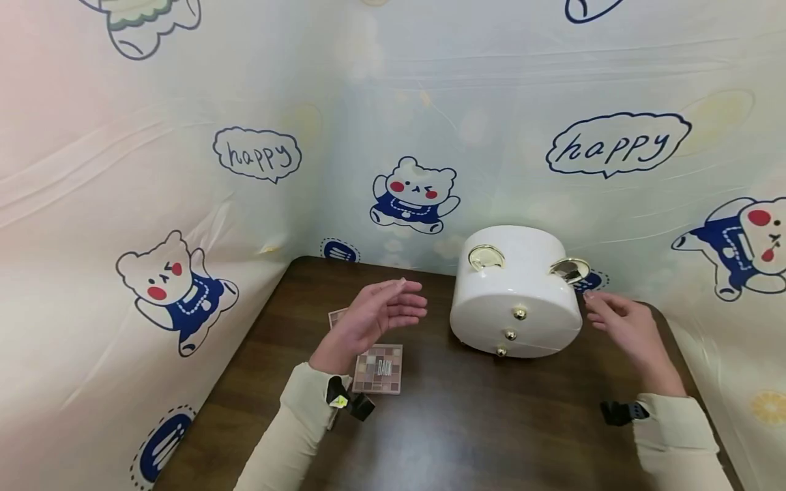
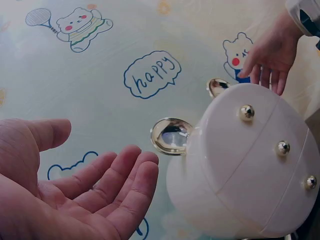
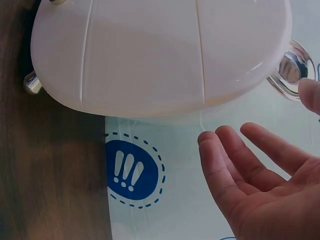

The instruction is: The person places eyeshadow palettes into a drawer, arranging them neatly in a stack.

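Observation:
A white rounded box (image 1: 516,320) with gold ears and several gold knobs stands near the table's back edge; its front (image 2: 250,170) shows seams between drawers. My left hand (image 1: 374,314) hovers left of the box, fingers extended and apart from it. On the box's right side, my right hand (image 1: 626,327) is held close to the gold ear (image 1: 570,270), fingers loosely bent, holding nothing. In the right wrist view the fingers of that hand (image 3: 265,175) lie beside the box wall with a small gap.
A square palette (image 1: 378,369) lies on the brown table (image 1: 467,423) below my left hand, and another flat item (image 1: 336,317) is partly hidden behind that hand. A printed cloth (image 1: 344,88) with bears and "happy" lettering surrounds the table at the back and sides.

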### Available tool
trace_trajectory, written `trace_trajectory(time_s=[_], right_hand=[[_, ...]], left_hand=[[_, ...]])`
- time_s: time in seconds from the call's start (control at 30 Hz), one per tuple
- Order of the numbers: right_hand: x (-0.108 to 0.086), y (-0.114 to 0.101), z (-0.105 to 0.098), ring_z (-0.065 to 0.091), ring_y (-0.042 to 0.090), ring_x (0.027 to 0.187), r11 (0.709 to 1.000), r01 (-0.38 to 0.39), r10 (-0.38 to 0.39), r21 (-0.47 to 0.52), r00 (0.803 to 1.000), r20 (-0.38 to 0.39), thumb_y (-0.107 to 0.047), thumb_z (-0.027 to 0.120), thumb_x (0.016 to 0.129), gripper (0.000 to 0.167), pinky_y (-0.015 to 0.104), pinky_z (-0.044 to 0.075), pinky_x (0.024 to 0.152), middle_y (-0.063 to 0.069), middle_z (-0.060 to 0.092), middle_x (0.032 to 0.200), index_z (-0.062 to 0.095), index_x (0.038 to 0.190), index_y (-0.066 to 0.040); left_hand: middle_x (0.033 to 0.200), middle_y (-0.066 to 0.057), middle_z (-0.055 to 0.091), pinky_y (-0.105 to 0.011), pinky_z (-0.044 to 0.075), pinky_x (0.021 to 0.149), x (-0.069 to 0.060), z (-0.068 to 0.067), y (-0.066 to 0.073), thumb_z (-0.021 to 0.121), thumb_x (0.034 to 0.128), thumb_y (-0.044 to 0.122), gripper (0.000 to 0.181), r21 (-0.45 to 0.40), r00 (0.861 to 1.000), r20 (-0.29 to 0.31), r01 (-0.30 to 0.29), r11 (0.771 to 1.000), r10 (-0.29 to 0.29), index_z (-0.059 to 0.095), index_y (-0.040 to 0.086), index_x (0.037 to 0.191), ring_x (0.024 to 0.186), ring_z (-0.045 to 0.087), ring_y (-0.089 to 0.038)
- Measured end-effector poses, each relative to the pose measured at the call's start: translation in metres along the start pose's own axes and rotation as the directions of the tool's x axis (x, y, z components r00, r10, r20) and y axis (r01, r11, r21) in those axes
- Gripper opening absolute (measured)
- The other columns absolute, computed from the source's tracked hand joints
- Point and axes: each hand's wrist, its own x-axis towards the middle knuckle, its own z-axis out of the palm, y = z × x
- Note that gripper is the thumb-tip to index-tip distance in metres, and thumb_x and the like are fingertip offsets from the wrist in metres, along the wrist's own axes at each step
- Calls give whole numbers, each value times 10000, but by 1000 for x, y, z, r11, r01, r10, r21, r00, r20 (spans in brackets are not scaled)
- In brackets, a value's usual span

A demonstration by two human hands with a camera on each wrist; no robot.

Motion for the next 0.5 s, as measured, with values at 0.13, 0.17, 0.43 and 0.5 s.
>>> trace_trajectory(time_s=[0.13, 0.17, 0.43, 0.5], right_hand=[[3, -1, 2, 612, -46, 831, 998, 12, -11, -67, 1000, 18, -518, 539, 1007, 706, 152, 545, 712, 313, 546, 1336, 529, 1386, 77], [4, -1, 3, 607, -47, 822, 996, 16, -14, -83, 1000, 22, -519, 539, 1006, 699, 163, 550, 713, 311, 558, 1318, 542, 1372, 76], [8, -4, 8, 625, 24, 850, 993, 12, -5, -120, 998, 57, -559, 521, 999, 728, 184, 552, 718, 301, 590, 1272, 558, 1347, 79], [8, -3, 9, 624, 19, 852, 993, 5, 2, -120, 998, 59, -567, 515, 998, 733, 184, 548, 721, 298, 586, 1282, 553, 1356, 71]], left_hand=[[1129, -190, 695, -423, 530, 947, 1, 5, -7, 581, 1034, 334, 530, -8, 999, 33, -5, 1000, 5, 535, -91, 1348, 1035, 694, -305], [1127, -189, 697, -422, 530, 947, 2, 7, -8, 582, 1034, 335, 533, -7, 999, 42, -2, 1000, 2, 537, -95, 1345, 1033, 695, -303], [1124, -207, 702, -437, 527, 948, 11, 21, -18, 594, 1025, 357, 582, -64, 993, 116, 24, 998, -17, 540, -142, 1321, 1014, 703, -314], [1118, -203, 706, -435, 529, 946, 13, 24, -22, 604, 1019, 360, 613, -86, 991, 132, 36, 996, -25, 516, -159, 1334, 1008, 705, -309]])
